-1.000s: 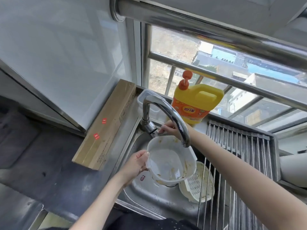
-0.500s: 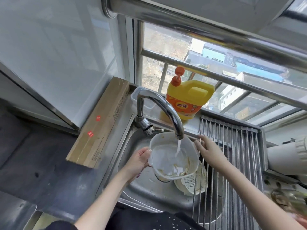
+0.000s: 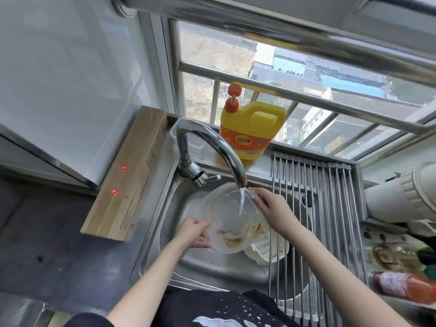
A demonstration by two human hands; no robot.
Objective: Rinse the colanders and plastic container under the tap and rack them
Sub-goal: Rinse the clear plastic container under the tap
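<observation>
Plastic container (image 3: 232, 223) held over the steel sink (image 3: 165, 208), directly under the tap (image 3: 212, 149) spout, with a thin stream of water (image 3: 242, 200) running into its far side. Left hand (image 3: 194, 233) closed on the near-left rim, right hand (image 3: 271, 208) pinching the far-right rim just beside the stream. Translucent, rounded, thin-walled; brown greasy residue smeared across its bottom. Below and to the right of the container, partly hidden by it, a cream perforated colander (image 3: 267, 247) lying in the basin. Right of the tap, a roll-up rack (image 3: 318, 208) of parallel steel rods spanning the sink. Behind the tap on the sill, a yellow detergent jug (image 3: 252, 128) with orange pump and label; beside it, a clear plastic box (image 3: 195, 142) partly blocked by the tap neck. Left of the tap, a long flat cardboard box (image 3: 127, 173) resting on the dark counter (image 3: 47, 244). Curved, polished chrome spout, short lever at its base.
</observation>
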